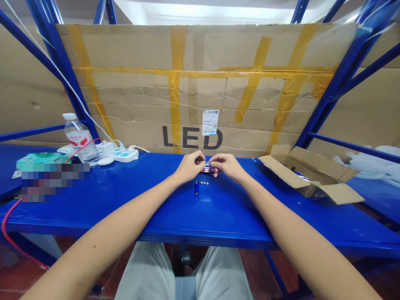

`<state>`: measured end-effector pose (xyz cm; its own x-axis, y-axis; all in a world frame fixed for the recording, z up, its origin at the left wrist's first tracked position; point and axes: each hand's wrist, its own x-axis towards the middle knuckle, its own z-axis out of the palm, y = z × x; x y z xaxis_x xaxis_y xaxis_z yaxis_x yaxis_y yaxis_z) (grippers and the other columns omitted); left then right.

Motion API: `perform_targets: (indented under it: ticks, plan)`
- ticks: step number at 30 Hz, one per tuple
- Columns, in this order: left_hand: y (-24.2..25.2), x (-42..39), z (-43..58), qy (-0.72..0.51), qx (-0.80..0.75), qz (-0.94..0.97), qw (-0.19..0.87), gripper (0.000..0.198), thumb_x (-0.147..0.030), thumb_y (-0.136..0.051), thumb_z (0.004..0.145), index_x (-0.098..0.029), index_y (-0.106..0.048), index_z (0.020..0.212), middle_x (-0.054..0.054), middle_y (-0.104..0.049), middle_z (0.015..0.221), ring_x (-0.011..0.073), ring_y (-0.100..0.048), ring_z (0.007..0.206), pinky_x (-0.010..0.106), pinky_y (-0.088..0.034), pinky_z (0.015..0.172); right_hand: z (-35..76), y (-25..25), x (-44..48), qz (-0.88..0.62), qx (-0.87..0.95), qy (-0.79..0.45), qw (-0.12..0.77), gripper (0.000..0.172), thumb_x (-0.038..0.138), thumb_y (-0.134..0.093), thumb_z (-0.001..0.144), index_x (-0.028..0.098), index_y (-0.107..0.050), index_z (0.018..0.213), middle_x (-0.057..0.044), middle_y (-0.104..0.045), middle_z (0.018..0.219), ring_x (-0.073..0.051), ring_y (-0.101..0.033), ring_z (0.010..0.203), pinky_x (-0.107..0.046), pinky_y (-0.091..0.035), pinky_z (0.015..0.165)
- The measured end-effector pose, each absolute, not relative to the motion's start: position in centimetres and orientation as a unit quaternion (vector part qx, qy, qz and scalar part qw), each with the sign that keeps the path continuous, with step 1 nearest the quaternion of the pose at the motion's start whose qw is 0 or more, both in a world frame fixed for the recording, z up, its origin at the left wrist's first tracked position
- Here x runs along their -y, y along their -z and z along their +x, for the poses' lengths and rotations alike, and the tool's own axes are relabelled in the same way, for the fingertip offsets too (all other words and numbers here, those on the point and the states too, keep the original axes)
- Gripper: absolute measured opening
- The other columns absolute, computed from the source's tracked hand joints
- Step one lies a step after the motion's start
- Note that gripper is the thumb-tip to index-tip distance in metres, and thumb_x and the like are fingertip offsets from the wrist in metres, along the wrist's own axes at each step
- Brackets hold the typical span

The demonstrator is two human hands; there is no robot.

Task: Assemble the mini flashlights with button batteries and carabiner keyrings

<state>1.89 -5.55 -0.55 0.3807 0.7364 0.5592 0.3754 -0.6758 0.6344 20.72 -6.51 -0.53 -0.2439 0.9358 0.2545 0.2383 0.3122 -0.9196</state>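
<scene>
My left hand (191,165) and my right hand (228,166) meet near the middle of the blue table, fingers curled in and pinching. Between their fingertips lies a small cluster of shiny tubes (206,170), blue and red with silver parts. Both hands touch opposite ends of the cluster, and the fingers partly hide it. Closer to me, a short blue metal tube (196,188) lies apart, pointing toward me. Beside it sits a short row of small silver button cells (204,183).
An open cardboard box (312,171) with shiny items inside stands at right. A plastic bottle (79,139), a white power strip (125,154) and a green packet (43,159) are at left. A large cardboard sheet (140,104) marked LED backs the table (150,212).
</scene>
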Motion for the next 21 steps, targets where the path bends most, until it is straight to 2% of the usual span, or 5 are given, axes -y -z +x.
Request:
perform_targets:
  ticks: [4, 10, 14, 17, 21]
  plan:
    - [0.8, 5.6, 1.9, -0.415, -0.342, 0.821, 0.194, 0.007, -0.019, -0.054, 0.079, -0.017, -0.06, 0.082, -0.001, -0.064, 0.076, 0.0126, -0.056, 0.069, 0.024, -0.042, 0.065, 20.7, 0.5, 6.5, -0.454, 0.718, -0.341, 0.403, 0.008, 0.02, -0.059, 0.076, 0.015, -0.065, 0.079, 0.003, -0.055, 0.049, -0.014, -0.057, 0.044, -0.026, -0.045, 0.05]
    - [0.8, 5.7, 1.9, -0.376, -0.312, 0.853, 0.184, 0.011, -0.022, -0.052, 0.084, -0.017, -0.061, 0.088, 0.001, -0.065, 0.08, 0.0132, -0.056, 0.072, 0.025, -0.043, 0.068, 20.0, 0.6, 6.8, -0.471, 0.738, -0.286, 0.39, 0.008, 0.013, -0.054, 0.077, 0.016, -0.061, 0.074, 0.003, -0.055, 0.049, -0.013, -0.056, 0.044, -0.024, -0.043, 0.049]
    - [0.7, 5.5, 1.9, -0.407, -0.318, 0.836, 0.183, 0.01, -0.024, -0.053, 0.084, -0.017, -0.06, 0.087, 0.001, -0.066, 0.082, 0.0137, -0.059, 0.074, 0.025, -0.045, 0.07, 20.3, 0.7, 6.7, -0.462, 0.739, -0.309, 0.38, 0.008, 0.016, -0.059, 0.078, 0.016, -0.058, 0.086, 0.003, -0.058, 0.056, -0.012, -0.057, 0.044, -0.024, -0.045, 0.047]
    - [0.7, 5.0, 1.6, -0.417, -0.342, 0.821, 0.188, 0.008, -0.02, -0.055, 0.081, -0.017, -0.06, 0.086, 0.001, -0.066, 0.081, 0.0138, -0.06, 0.073, 0.026, -0.047, 0.071, 21.4, 0.4, 6.6, -0.477, 0.759, -0.314, 0.313, 0.022, 0.015, -0.06, 0.078, 0.015, -0.06, 0.1, 0.002, -0.06, 0.061, -0.012, -0.056, 0.045, -0.024, -0.046, 0.047]
    - [0.6, 4.4, 0.8, -0.38, -0.367, 0.827, 0.189, 0.01, -0.015, -0.056, 0.077, -0.018, -0.063, 0.084, 0.001, -0.067, 0.078, 0.0141, -0.061, 0.073, 0.026, -0.046, 0.071, 22.6, 0.0, 6.6, -0.539, 0.768, -0.278, 0.207, 0.019, 0.012, -0.058, 0.077, 0.016, -0.063, 0.095, -0.001, -0.064, 0.065, -0.012, -0.056, 0.048, -0.023, -0.043, 0.044]
